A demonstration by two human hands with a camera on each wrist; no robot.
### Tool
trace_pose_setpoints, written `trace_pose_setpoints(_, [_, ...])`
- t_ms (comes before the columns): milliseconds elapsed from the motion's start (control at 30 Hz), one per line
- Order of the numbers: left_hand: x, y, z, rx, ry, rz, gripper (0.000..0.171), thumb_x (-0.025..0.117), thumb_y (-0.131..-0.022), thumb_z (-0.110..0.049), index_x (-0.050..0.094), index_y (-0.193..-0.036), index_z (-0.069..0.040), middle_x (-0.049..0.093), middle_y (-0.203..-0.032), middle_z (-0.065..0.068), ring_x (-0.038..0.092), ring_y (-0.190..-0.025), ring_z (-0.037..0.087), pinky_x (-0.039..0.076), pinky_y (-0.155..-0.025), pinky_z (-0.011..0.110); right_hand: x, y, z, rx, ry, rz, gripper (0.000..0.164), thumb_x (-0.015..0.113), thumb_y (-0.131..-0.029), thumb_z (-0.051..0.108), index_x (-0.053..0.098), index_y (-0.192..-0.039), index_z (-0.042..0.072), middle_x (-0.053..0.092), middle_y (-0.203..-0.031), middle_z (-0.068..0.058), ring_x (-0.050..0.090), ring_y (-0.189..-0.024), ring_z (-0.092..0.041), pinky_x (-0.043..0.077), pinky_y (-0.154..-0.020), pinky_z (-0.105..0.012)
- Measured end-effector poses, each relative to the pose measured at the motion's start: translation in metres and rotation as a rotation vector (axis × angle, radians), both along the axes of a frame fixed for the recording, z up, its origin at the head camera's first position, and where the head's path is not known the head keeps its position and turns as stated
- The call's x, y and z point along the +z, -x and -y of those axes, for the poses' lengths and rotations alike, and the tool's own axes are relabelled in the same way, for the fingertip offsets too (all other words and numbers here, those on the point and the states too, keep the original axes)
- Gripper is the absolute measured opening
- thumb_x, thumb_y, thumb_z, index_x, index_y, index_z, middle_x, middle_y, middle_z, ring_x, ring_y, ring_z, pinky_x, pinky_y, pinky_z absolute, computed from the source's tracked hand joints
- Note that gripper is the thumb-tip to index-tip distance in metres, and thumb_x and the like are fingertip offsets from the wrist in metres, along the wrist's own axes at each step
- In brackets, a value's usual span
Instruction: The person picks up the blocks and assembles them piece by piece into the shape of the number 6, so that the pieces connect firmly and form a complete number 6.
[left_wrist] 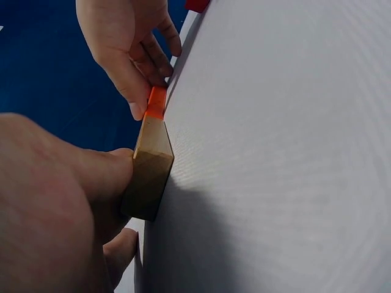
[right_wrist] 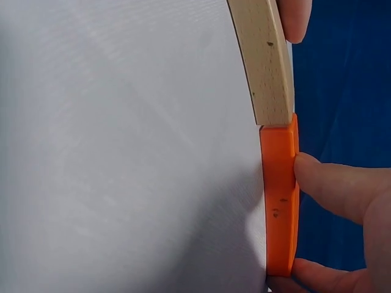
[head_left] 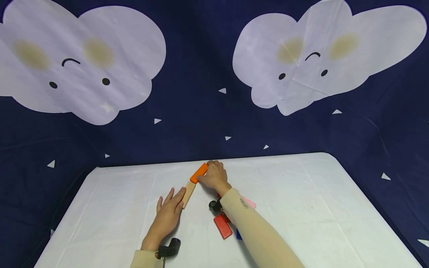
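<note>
A dark blue cloth (head_left: 197,93) is behind and beside the white table (head_left: 301,208). It has two big pale clouds (head_left: 134,44) with upside-down faces (head_left: 75,69) and yellow cheeks (head_left: 98,53), plus little white triangles (head_left: 223,91). The table's far right corner (head_left: 323,159) is round.

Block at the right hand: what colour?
Orange, with small dark marks; the block shows best in the right wrist view.

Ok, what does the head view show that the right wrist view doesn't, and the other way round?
Only the head view: a red block, a pink piece, the cloud print. Only the right wrist view: dark specks on the orange block. Both: that block end to end with the wooden block, plus parts of the left hand and right hand.
</note>
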State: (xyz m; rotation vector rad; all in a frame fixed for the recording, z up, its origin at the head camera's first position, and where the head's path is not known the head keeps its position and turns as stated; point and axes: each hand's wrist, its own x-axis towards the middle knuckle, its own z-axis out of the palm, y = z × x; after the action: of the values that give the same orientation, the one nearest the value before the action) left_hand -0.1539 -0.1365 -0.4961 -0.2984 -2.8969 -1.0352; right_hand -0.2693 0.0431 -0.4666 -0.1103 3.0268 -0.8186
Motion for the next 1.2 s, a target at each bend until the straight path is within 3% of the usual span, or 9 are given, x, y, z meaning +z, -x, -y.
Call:
trace_pose_setpoints(200, [0.002,-0.001,0.000,-0.006,0.004,0.029,0.048,0.051,-0.105,-0.010,0.045,-0.152,-0.006,0.048,-0.152,0.012,0.026,-0.148,0.040,0.004,-0.116,0.068,0.001,-0.001,0.001,-0.019,-0.014,0.006,0.067,0.084,-0.080,0.039,0.062,-0.128,-0.002,0.063,-0.113,-0.016,0.056,-0.109,-0.031,0.051,-0.093,-0.045])
trace_pose_setpoints(800, [0.004,-0.003,0.000,-0.004,0.004,0.022,0.048,0.051,-0.104,-0.011,0.045,-0.152,-0.006,0.048,-0.151,0.013,0.027,-0.148,0.041,0.004,-0.116,0.068,0.005,-0.007,0.002,-0.064,-0.013,0.010,0.067,0.086,-0.077,0.043,0.064,-0.121,-0.003,0.062,-0.103,-0.014,0.056,-0.101,-0.029,0.051,-0.088,-0.044])
trace_pose_setpoints(1000, [0.002,-0.002,0.001,-0.002,-0.001,0.020,0.048,0.052,-0.104,-0.010,0.045,-0.151,-0.005,0.049,-0.151,0.014,0.027,-0.148,0.042,0.004,-0.115,0.068,0.004,-0.006,-0.002,-0.055,0.010,0.016,0.070,0.084,-0.079,0.043,0.062,-0.127,-0.003,0.063,-0.110,-0.016,0.056,-0.105,-0.031,0.051,-0.091,-0.045])
trace_pose_setpoints(1200, [0.003,-0.002,0.001,-0.006,-0.006,0.018,0.048,0.052,-0.104,-0.011,0.046,-0.151,-0.006,0.048,-0.151,0.014,0.027,-0.148,0.042,0.005,-0.116,0.067,0.016,-0.009,-0.023,-0.069,0.122,0.021,0.069,0.079,-0.085,0.038,0.057,-0.135,-0.004,0.063,-0.122,-0.020,0.055,-0.115,-0.036,0.052,-0.093,-0.047])
